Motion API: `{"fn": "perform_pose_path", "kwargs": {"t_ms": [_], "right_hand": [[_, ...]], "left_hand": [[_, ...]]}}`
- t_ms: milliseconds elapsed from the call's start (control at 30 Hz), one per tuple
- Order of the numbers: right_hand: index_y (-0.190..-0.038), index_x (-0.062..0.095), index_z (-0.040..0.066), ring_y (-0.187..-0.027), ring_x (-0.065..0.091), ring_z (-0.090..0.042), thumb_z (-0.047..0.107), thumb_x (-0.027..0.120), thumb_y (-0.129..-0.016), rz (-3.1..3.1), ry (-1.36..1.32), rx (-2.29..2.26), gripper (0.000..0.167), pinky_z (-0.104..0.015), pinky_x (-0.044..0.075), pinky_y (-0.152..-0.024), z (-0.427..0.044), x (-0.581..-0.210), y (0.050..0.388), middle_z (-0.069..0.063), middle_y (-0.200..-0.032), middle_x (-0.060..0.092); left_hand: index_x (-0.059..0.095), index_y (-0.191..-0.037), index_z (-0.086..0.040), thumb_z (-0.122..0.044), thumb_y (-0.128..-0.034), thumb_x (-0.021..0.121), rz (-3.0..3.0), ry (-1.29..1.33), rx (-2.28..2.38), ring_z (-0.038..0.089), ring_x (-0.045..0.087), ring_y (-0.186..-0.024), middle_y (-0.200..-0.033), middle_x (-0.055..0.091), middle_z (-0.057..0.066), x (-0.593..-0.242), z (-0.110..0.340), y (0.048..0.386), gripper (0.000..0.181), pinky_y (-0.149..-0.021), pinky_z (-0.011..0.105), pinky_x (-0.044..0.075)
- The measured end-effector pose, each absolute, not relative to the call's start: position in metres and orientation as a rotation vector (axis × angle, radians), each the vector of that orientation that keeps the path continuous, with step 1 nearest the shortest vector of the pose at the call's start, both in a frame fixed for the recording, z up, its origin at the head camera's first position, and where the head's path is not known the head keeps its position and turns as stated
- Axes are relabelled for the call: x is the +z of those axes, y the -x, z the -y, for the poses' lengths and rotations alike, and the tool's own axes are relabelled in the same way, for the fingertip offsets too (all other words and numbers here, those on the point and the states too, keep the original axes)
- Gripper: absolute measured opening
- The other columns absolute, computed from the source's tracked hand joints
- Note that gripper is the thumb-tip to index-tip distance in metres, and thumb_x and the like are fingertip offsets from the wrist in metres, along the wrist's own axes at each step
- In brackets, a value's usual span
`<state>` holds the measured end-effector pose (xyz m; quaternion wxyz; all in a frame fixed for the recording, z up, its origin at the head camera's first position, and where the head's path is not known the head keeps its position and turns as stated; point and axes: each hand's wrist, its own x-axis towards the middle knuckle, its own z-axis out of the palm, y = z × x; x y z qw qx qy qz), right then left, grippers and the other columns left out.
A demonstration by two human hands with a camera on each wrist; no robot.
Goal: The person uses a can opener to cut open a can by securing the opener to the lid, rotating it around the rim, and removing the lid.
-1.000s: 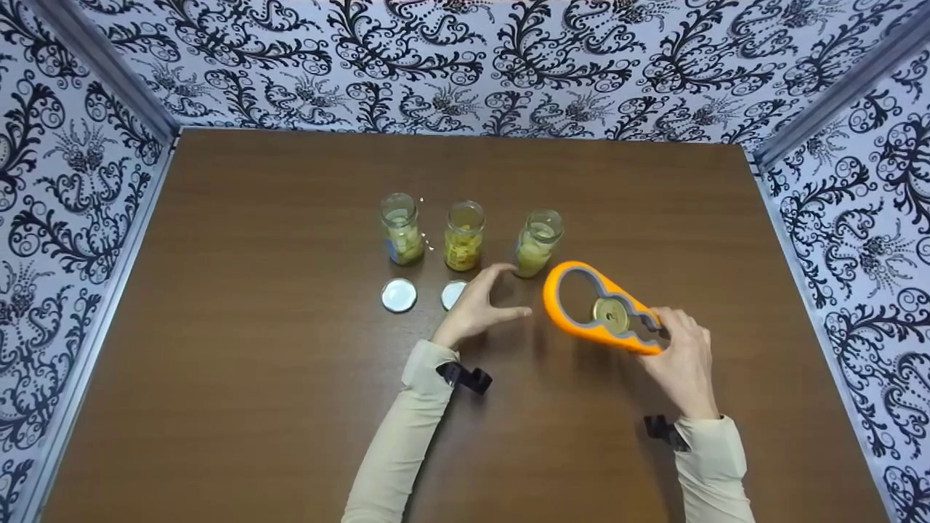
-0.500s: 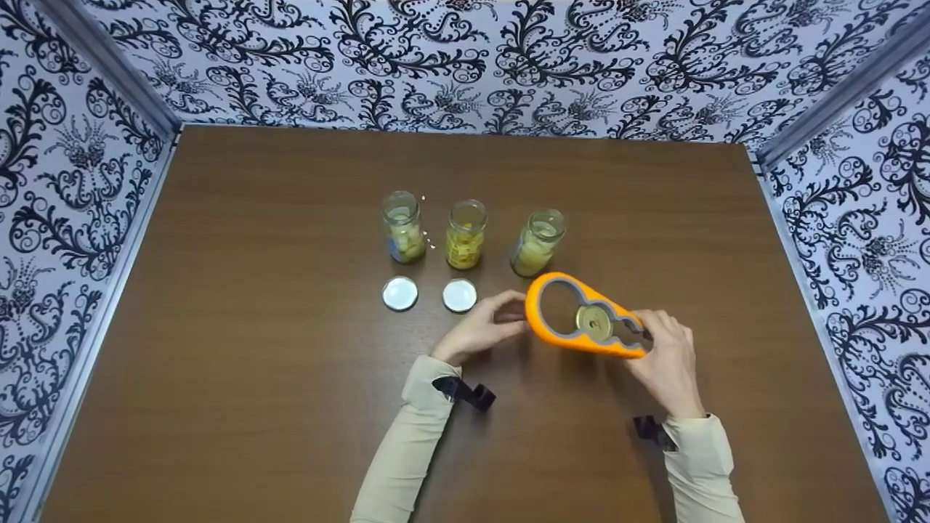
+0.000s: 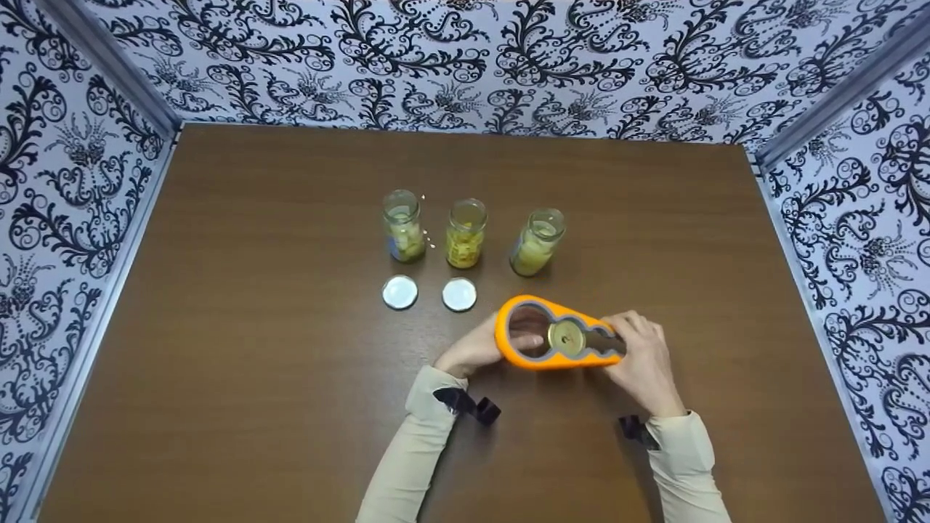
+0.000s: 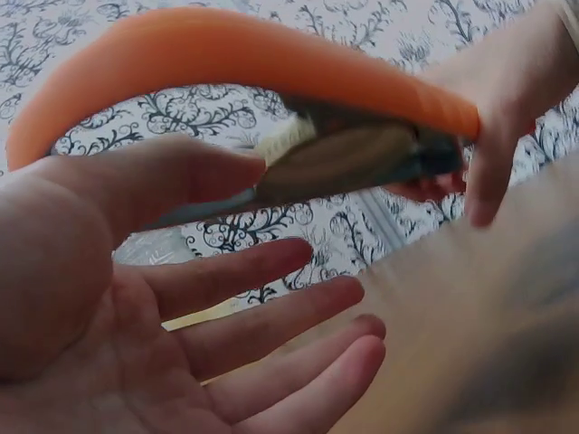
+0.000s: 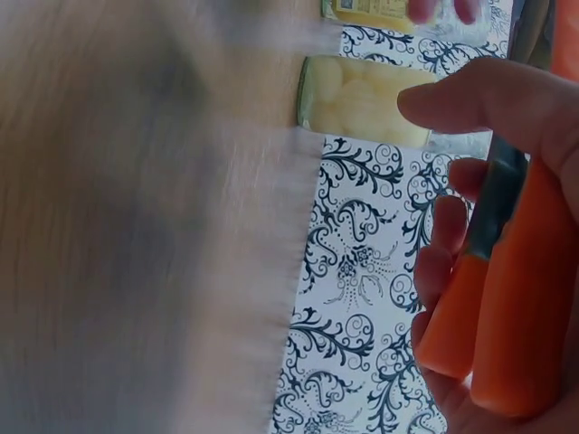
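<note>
My right hand (image 3: pixel 643 363) grips the handles of an orange jar opener (image 3: pixel 559 361) with grey inner edges, held above the table. A gold jar lid (image 3: pixel 566 339) sits between the opener's toothed edges. My left hand (image 3: pixel 472 350) is at the opener's wide loop, its thumb showing through the loop. In the left wrist view that thumb (image 4: pixel 199 172) points at the lid (image 4: pixel 339 155), its tip at or very near the rim; I cannot tell if they touch. The other fingers extend straight below. In the right wrist view, the orange handles (image 5: pixel 534 316) lie against the right palm.
Three lidless glass jars stand in a row beyond the hands: a left jar (image 3: pixel 405 240), a middle jar with yellow pieces (image 3: pixel 465 243) and a right jar (image 3: pixel 536 250). Two white lids (image 3: pixel 399 293) (image 3: pixel 459 295) lie before the left and middle ones. Patterned panels (image 3: pixel 465 65) enclose the table.
The right hand has brought the jar opener, with the lid in it, left and nearer the person. The left hand has come down from beside the right jar to the opener's loop.
</note>
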<state>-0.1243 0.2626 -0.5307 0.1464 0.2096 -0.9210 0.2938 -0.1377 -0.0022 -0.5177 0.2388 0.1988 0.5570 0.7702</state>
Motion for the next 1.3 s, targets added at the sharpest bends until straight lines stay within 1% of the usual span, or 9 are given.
{"fn": "perform_pose_path", "kwargs": {"t_ms": [100, 267, 433, 567, 733, 933, 1100, 1200, 1300], "right_hand": [[-0.097, 0.067, 0.004, -0.084, 0.055, -0.031, -0.002, 0.085, -0.056, 2.642, -0.624, 0.851, 0.045, -0.048, 0.035, -0.083, -0.26, -0.532, 0.124, -0.009, -0.092, 0.06], [-0.097, 0.067, 0.005, -0.085, 0.055, -0.031, -0.005, 0.085, -0.052, 2.627, -0.661, 0.852, 0.049, -0.048, 0.035, -0.083, -0.255, -0.534, 0.124, -0.01, -0.092, 0.06], [-0.099, 0.067, 0.006, -0.088, 0.054, -0.032, 0.002, 0.087, -0.053, 2.622, -0.717, 0.856, 0.05, -0.048, 0.035, -0.086, -0.25, -0.536, 0.123, -0.009, -0.095, 0.059], [-0.1, 0.067, 0.006, -0.092, 0.054, -0.034, 0.002, 0.087, -0.052, 2.61, -0.749, 0.889, 0.052, -0.049, 0.034, -0.087, -0.247, -0.536, 0.122, -0.01, -0.097, 0.059], [-0.1, 0.066, 0.006, -0.093, 0.054, -0.034, 0.002, 0.085, -0.055, 2.588, -0.768, 0.899, 0.049, -0.05, 0.035, -0.087, -0.244, -0.537, 0.123, -0.011, -0.097, 0.059], [-0.1, 0.067, 0.006, -0.093, 0.055, -0.033, 0.006, 0.087, -0.06, 2.579, -0.757, 0.904, 0.045, -0.049, 0.035, -0.087, -0.24, -0.539, 0.122, -0.01, -0.098, 0.06], [-0.1, 0.067, 0.006, -0.093, 0.055, -0.031, 0.007, 0.087, -0.062, 2.566, -0.741, 0.951, 0.043, -0.048, 0.035, -0.087, -0.236, -0.54, 0.123, -0.009, -0.099, 0.06], [-0.1, 0.066, 0.006, -0.091, 0.054, -0.03, 0.009, 0.086, -0.063, 2.548, -0.75, 0.984, 0.042, -0.047, 0.034, -0.086, -0.235, -0.539, 0.123, -0.007, -0.097, 0.061], [-0.1, 0.065, 0.005, -0.088, 0.053, -0.028, 0.011, 0.085, -0.062, 2.537, -0.755, 0.991, 0.044, -0.047, 0.034, -0.085, -0.234, -0.539, 0.123, -0.006, -0.095, 0.06]], "left_hand": [[0.053, -0.125, 0.009, -0.001, -0.0882, 0.066, -1.406, -0.53, 2.154, 0.024, 0.058, -0.109, -0.114, 0.063, 0.011, -0.529, -0.001, 0.137, 0.04, -0.097, 0.037, 0.044], [0.056, -0.121, 0.007, -0.011, -0.0874, 0.067, -1.365, -0.506, 2.185, 0.021, 0.059, -0.106, -0.109, 0.065, 0.005, -0.539, -0.004, 0.134, 0.04, -0.094, 0.034, 0.045], [0.059, -0.113, 0.008, -0.005, -0.0886, 0.063, -1.362, -0.445, 2.17, 0.015, 0.06, -0.095, -0.1, 0.064, 0.0, -0.535, -0.004, 0.126, 0.028, -0.086, 0.028, 0.048], [0.062, -0.108, 0.001, -0.002, -0.0879, 0.063, -1.233, -0.369, 2.181, 0.015, 0.061, -0.088, -0.096, 0.065, 0.003, -0.534, -0.002, 0.122, 0.02, -0.081, 0.029, 0.051], [0.062, -0.11, -0.003, -0.013, -0.0847, 0.069, -1.111, -0.319, 2.189, 0.016, 0.062, -0.089, -0.099, 0.064, 0.005, -0.542, -0.002, 0.121, 0.028, -0.079, 0.029, 0.051], [0.061, -0.111, -0.006, -0.02, -0.0811, 0.074, -0.981, -0.274, 2.202, 0.019, 0.062, -0.091, -0.102, 0.064, 0.006, -0.556, -0.004, 0.123, 0.036, -0.08, 0.031, 0.051], [0.06, -0.114, -0.009, -0.034, -0.0756, 0.082, -0.965, -0.278, 2.198, 0.017, 0.062, -0.091, -0.104, 0.065, 0.003, -0.557, -0.003, 0.124, 0.05, -0.08, 0.029, 0.05], [0.061, -0.112, -0.012, -0.037, -0.074, 0.083, -0.944, -0.295, 2.205, 0.014, 0.06, -0.09, -0.102, 0.065, 0.001, -0.556, -0.002, 0.124, 0.051, -0.079, 0.026, 0.049], [0.063, -0.111, -0.015, -0.034, -0.0758, 0.082, -0.911, -0.345, 2.224, 0.015, 0.061, -0.094, -0.105, 0.066, 0.002, -0.558, -0.002, 0.125, 0.044, -0.08, 0.025, 0.048]]}}
